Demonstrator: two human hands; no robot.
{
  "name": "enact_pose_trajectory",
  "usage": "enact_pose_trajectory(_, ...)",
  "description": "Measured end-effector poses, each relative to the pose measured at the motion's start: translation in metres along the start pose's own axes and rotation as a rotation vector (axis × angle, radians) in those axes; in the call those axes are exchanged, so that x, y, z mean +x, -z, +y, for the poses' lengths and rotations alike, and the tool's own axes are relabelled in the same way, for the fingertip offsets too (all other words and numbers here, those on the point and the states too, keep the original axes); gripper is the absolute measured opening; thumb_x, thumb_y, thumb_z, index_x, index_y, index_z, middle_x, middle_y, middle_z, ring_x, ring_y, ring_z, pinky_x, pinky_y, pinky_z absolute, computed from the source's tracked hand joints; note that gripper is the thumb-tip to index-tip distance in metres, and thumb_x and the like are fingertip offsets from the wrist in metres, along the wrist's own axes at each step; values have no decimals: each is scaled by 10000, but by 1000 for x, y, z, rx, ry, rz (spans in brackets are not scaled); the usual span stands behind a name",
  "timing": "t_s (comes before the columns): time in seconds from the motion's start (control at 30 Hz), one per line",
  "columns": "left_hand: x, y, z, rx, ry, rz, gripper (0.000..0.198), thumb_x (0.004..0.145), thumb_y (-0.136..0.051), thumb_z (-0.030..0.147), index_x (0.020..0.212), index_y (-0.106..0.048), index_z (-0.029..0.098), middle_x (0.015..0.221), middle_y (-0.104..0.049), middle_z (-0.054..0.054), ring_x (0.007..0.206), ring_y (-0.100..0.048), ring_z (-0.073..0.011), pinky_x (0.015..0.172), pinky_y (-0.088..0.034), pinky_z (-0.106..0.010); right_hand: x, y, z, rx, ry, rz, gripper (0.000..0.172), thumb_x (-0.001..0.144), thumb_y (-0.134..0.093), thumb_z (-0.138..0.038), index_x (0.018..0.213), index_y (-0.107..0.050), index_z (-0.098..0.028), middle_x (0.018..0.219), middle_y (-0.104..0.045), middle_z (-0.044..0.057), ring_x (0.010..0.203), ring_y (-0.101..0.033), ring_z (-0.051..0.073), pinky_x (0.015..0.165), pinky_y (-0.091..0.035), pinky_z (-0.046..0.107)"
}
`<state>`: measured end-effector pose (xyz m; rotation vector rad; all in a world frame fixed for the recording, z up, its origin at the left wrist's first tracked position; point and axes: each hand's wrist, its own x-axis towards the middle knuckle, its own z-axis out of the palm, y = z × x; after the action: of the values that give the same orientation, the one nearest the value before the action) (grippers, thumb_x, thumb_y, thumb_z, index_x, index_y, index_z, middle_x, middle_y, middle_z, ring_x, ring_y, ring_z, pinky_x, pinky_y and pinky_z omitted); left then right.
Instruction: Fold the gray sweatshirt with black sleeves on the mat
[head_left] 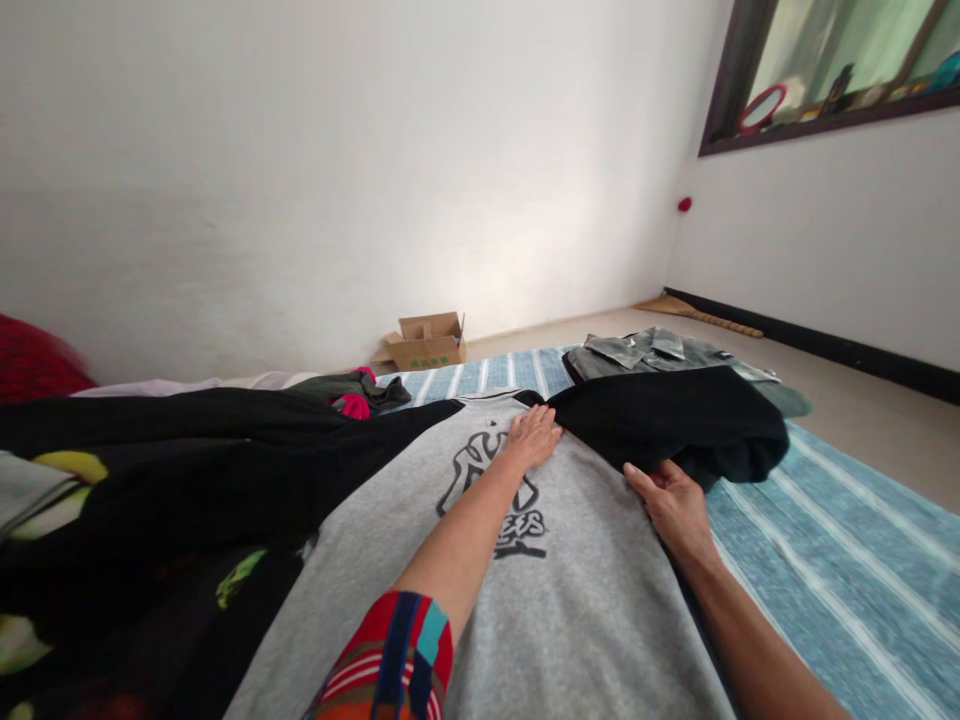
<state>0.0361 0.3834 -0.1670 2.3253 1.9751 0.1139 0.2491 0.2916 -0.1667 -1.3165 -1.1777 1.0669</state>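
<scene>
A grey sweatshirt (pixel 592 590) with black sleeves and a dark printed logo lies spread out in front of me, its collar away from me. My left hand (pixel 534 437) lies flat near its right-hand shoulder seam, fingers stretched out over the fabric. At the underarm on the right, my right hand (pixel 675 510) has its thumb on top of the cloth and its fingers partly hidden beneath, closed on the edge. The right-hand black sleeve (pixel 667 410) is bunched beyond that hand, while the left-hand black sleeve (pixel 225 460) stretches out to the left.
Beneath lies a blue striped sheet (pixel 840 540). Folded grey-green clothing (pixel 660 350) sits beyond the right sleeve. Dark clothes with pink parts (pixel 360 390) lie at the back left. A cardboard box (pixel 426 342) stands by the white wall, and a broom (pixel 697 310) lies in the corner.
</scene>
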Motion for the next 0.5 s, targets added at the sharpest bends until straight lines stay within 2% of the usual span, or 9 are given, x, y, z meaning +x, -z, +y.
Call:
enact_pose_trajectory(0.17,-1,2,1,3,-12,56,457,941,-302,386,1355,-375,208,1475,-363,-93,1369,-286,-229,1087,-242,-431,-1,-3,0,-63,-26,16,357,636,-659,-513,599,-468,-213,450,-392,-66,424,-335,97,422,-246,245)
enact_pose_trajectory(0.23,-1,4,2,6,-30,94,422,922,-354,384,1285,-443,188,1419,-421,-103,1324,-352,-237,1069,-275,-411,0,-4,1,-107,-10,30,393,634,-650,-524,550,-413,-223,447,-379,-63,433,-329,95,424,-243,245)
enact_pose_trajectory(0.37,4,10,2,11,-61,142,357,873,-442,377,1135,-541,155,1250,-534,-115,1212,-462,-255,1065,-281,-419,2,-3,4,-157,-11,34,395,631,-636,-543,543,-421,-223,451,-402,-53,450,-358,109,430,-265,251)
enact_pose_trajectory(0.5,11,11,0,-7,-87,133,358,837,-491,347,1137,-544,158,1218,-552,-94,1157,-509,-238,1036,-336,-375,1,-2,3,-162,-13,20,398,617,-633,-556,534,-425,-227,450,-416,-48,447,-372,116,427,-281,258)
